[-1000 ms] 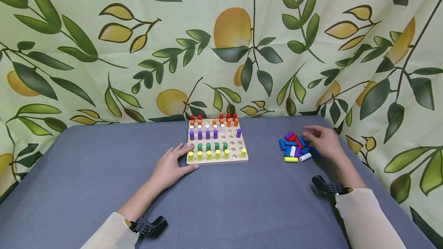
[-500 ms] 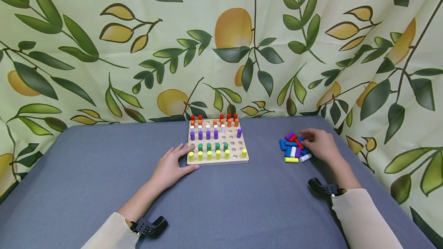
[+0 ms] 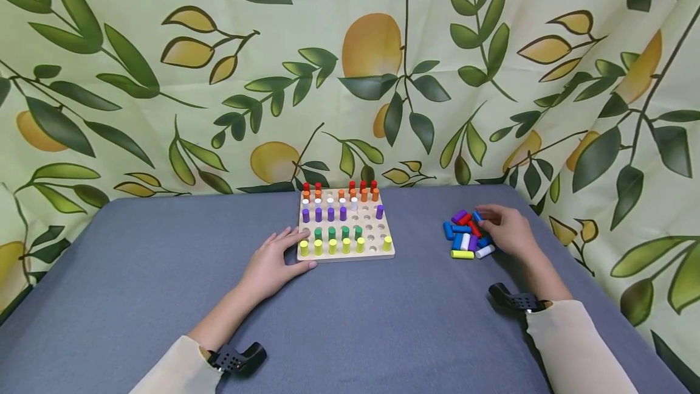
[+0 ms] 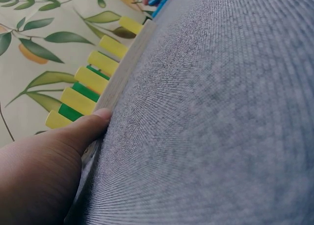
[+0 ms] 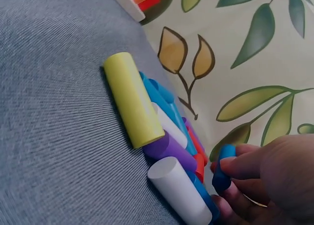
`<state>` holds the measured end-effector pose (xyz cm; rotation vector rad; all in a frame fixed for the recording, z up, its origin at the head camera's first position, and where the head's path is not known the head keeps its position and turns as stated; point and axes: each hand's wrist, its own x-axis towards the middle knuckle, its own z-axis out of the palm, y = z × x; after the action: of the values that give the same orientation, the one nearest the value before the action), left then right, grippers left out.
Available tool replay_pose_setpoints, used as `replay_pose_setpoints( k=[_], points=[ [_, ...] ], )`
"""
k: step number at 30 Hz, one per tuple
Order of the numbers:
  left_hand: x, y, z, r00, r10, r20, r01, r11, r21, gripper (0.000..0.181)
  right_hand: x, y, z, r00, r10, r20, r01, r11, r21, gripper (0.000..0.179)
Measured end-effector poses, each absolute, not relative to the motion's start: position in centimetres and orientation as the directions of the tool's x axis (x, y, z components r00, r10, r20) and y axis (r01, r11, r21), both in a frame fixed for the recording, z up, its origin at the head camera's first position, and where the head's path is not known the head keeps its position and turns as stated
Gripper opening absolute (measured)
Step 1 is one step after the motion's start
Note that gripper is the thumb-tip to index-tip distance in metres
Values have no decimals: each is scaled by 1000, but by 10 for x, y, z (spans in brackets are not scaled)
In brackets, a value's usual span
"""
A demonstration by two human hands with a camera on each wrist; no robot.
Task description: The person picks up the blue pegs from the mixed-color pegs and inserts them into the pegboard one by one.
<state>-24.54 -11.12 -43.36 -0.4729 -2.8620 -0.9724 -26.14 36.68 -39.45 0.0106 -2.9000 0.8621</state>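
Observation:
A pale wooden pegboard [image 3: 350, 257] carries rows of red, orange, white, purple, green and yellow pegs, with some bare holes toward its right side. My left hand [image 3: 267, 263] rests at the board's near left corner. Its thumb [image 4: 91, 129] lies along the front edge, and the other fingers reach over the left side. Over at the right, my right hand [image 3: 511, 231] pinches a blue peg [image 5: 222, 181] between thumb and fingers. This peg is tilted up, at the right side of a loose pile of blue, red, purple, white and yellow pegs.
In the pile's near part lie a yellow peg [image 5: 131, 99] and a white peg [image 5: 179, 190], both on their sides. Blue-grey cloth [image 3: 383, 333] covers the table. A leaf-and-fruit patterned curtain [image 3: 229, 120] hangs along the back and right side.
My right hand has moved slightly left over the pile, its fingers have closed, and a blue peg now shows raised in them. The left hand stays in place on the pegboard.

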Motion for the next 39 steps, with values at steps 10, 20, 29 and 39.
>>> replay_pose_setpoints(
  k=[10,20,29,39],
  points=[
    [-246,-112,-434,-947,269,176,320,747,582,67,-262,361,-391,-998,-24,61,-58,760,-647,45],
    [-247,-110,-432,-944,275,182,329,745,580,67,-260,330,-376,-983,-67,171,-162,750,-641,40],
    [-244,-111,-431,-964,228,137,264,761,593,72,-262,286,-355,-960,-92,264,-255,678,-690,38],
    [-258,-120,-430,-962,257,89,262,792,552,85,-272,229,-367,-901,-60,430,-393,533,-749,34]
  ],
)
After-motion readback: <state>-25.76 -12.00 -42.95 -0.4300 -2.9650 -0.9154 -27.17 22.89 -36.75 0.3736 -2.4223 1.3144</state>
